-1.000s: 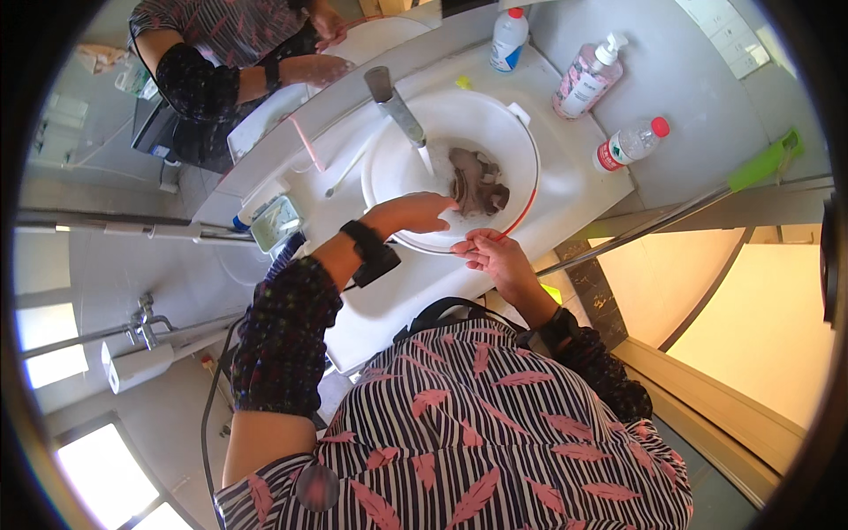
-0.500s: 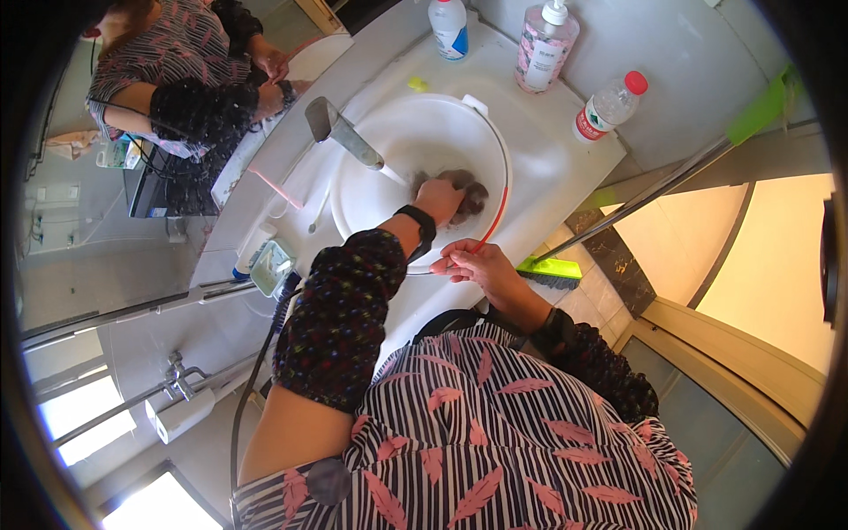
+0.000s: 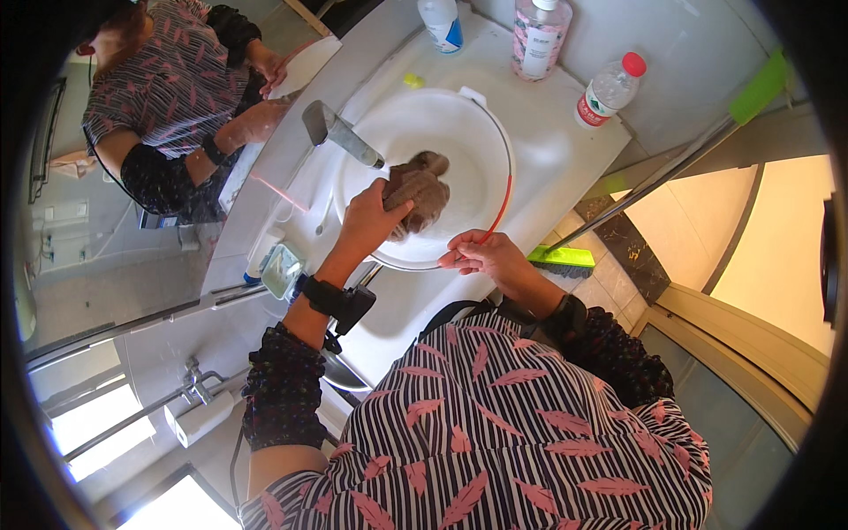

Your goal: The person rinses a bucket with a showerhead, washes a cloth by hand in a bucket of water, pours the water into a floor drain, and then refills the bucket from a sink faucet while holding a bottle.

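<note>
A wet, grey-brown cloth (image 3: 419, 196) hangs bunched over a white basin (image 3: 481, 159) that sits in the washbasin. My left hand (image 3: 375, 216) is closed on the cloth's left side, just below the metal faucet (image 3: 343, 137). Part of the cloth lies under the faucet's mouth. At the basin's near right side, my right hand (image 3: 481, 256) pinches the rim, beside its red stretch. The bottom of the basin is partly hidden by the cloth.
Along the back of the counter stand a white bottle (image 3: 441, 25), a pink pump bottle (image 3: 541, 40) and a red-capped plastic bottle (image 3: 611, 91). A soap dish (image 3: 283, 269) is at the left. A green broom (image 3: 565, 258) leans at the right; a mirror (image 3: 199, 238) borders the left.
My left hand has drawn back toward the left from the basin's middle, lifting and bunching the cloth near the faucet. My right hand stays at the rim.
</note>
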Demonstrator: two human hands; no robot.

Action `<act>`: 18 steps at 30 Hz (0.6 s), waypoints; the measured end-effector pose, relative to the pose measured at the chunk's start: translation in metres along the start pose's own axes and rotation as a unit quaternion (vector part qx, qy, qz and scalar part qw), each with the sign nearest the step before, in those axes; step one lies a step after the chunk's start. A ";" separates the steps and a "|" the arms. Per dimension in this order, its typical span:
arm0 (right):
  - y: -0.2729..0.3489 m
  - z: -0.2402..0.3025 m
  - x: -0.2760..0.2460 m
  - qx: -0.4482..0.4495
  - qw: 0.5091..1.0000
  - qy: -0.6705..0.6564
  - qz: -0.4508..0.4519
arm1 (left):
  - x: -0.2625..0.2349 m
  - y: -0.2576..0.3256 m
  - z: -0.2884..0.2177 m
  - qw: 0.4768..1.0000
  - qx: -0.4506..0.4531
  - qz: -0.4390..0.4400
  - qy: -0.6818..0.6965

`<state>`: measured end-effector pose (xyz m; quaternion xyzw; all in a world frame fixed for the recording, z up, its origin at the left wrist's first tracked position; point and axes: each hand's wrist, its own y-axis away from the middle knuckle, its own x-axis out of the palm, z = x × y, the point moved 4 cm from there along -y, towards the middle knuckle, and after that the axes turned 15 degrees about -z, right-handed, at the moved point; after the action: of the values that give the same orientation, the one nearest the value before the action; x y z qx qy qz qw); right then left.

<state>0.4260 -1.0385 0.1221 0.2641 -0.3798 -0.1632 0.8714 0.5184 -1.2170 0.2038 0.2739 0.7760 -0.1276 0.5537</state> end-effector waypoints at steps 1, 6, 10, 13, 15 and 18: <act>0.002 0.000 0.001 0.003 1.000 0.004 0.001 | 0.008 0.000 0.013 0.998 -0.025 0.018 0.057; 0.003 -0.001 0.007 0.001 1.000 0.004 0.005 | 0.041 -0.004 0.042 0.980 -0.144 0.095 0.103; 0.001 -0.005 0.011 0.001 1.000 -0.002 0.015 | 0.051 -0.010 0.074 0.993 -0.047 0.107 0.013; 0.001 -0.004 0.005 -0.004 1.000 0.002 0.009 | 0.033 -0.002 0.052 0.993 -0.014 0.113 0.001; 0.004 -0.005 0.007 0.001 1.000 0.008 0.013 | 0.024 0.005 0.049 0.994 -0.006 0.112 0.003; 0.006 -0.005 0.008 0.011 1.000 0.020 0.001 | 0.005 0.018 0.030 0.999 0.000 0.032 -0.020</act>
<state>0.4353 -1.0355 0.1271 0.2768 -0.3644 -0.1524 0.8760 0.5506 -1.2161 0.1902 0.2964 0.7552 -0.1153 0.5731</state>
